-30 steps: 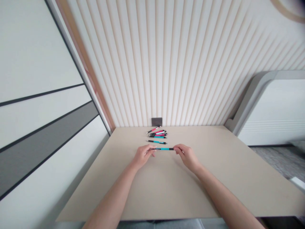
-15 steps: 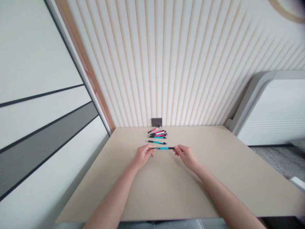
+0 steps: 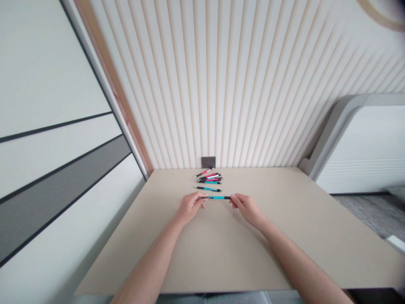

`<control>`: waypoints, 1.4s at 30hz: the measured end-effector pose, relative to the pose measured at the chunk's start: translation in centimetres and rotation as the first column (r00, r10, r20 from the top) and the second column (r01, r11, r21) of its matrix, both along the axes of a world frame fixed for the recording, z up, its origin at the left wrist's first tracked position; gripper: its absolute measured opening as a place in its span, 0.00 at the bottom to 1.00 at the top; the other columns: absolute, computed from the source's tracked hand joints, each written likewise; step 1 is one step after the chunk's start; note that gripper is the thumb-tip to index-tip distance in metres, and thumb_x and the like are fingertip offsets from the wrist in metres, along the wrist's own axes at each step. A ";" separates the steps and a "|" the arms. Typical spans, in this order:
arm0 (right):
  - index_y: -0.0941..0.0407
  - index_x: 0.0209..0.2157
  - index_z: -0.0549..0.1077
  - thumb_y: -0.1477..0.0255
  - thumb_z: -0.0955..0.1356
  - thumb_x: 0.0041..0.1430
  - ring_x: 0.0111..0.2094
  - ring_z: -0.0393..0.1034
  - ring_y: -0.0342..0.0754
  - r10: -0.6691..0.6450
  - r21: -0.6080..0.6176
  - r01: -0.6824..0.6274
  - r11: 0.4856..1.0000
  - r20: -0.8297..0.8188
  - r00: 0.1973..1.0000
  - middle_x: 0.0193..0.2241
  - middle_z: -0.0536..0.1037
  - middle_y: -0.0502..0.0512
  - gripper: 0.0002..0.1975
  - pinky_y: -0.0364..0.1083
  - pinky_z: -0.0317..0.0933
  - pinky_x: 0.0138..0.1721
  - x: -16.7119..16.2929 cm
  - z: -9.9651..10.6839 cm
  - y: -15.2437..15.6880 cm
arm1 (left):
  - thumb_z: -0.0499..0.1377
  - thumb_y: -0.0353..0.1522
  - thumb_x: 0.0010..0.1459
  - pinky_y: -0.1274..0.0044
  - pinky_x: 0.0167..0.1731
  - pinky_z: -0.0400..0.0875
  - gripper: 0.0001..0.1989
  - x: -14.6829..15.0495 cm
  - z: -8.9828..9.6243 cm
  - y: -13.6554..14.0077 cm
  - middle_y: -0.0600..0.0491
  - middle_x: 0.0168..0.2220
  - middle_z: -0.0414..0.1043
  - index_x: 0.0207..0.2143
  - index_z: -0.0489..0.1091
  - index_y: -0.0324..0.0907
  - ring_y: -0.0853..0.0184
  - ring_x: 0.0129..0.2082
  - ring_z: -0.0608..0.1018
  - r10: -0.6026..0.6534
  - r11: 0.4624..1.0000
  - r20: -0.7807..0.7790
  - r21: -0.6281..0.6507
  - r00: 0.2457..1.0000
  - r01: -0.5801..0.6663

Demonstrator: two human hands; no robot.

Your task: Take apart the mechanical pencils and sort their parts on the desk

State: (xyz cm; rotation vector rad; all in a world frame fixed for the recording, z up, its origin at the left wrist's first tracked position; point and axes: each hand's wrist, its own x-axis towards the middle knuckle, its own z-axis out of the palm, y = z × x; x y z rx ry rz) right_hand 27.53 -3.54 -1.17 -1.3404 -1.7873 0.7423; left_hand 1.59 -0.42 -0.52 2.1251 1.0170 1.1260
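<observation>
The left hand [image 3: 190, 206] grasps one end of a blue and black pen [image 3: 218, 197] between thumb and fingers, and the right hand [image 3: 248, 207] pinches its other end in the same way. The pen lies level between the two hands, running from side to side over the middle of the far half of the table [image 3: 218, 253]; whether it touches the surface, I cannot tell. Small lettering shows on its dark part near the left hand, too small to read.

Just beyond it, a second blue pen [image 3: 209, 189] rests by itself on the table, slightly slanted. Farther back is a loose pile of pens [image 3: 210, 178], red, blue and white with black parts, overlapping so that their number is hard to tell. A red pen [image 3: 203, 172] lies at an angle at the back of the pile, near a dark socket [image 3: 208, 162] low on the ribbed wall [image 3: 221, 84]. A pale cabinet [image 3: 47, 71] stands to the left of the table, and a white and grey headboard [image 3: 363, 143] to the right.
</observation>
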 end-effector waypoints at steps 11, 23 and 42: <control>0.53 0.39 0.76 0.61 0.61 0.67 0.33 0.69 0.50 0.052 0.295 -0.081 0.952 0.104 0.993 0.30 0.76 0.56 0.16 0.47 0.63 0.36 0.6 1.1 -0.5 | 0.58 0.35 0.61 0.78 0.30 0.73 0.09 -0.1 -0.3 0.1 0.52 0.28 0.79 0.39 0.73 0.40 0.69 0.22 0.80 -0.035 0.989 0.107 -0.136 0.994 0.049; 0.54 0.40 0.76 0.59 0.59 0.67 0.33 0.70 0.48 0.140 0.120 -0.151 0.981 0.093 0.986 0.31 0.77 0.54 0.19 0.46 0.64 0.35 0.0 1.0 -0.5 | 0.57 0.35 0.62 0.77 0.36 0.72 0.09 -0.2 0.0 0.1 0.52 0.28 0.79 0.39 0.75 0.41 0.67 0.29 0.80 -0.036 0.999 0.031 -0.029 0.999 0.037; 0.53 0.38 0.75 0.63 0.56 0.69 0.30 0.67 0.49 0.112 0.228 -0.173 0.958 0.258 0.960 0.28 0.75 0.56 0.19 0.45 0.59 0.33 0.0 1.2 -0.7 | 0.58 0.37 0.60 0.77 0.28 0.73 0.10 0.6 -0.2 -0.7 0.50 0.32 0.80 0.38 0.73 0.39 0.67 0.24 0.80 -0.059 0.957 0.117 -0.277 0.991 0.090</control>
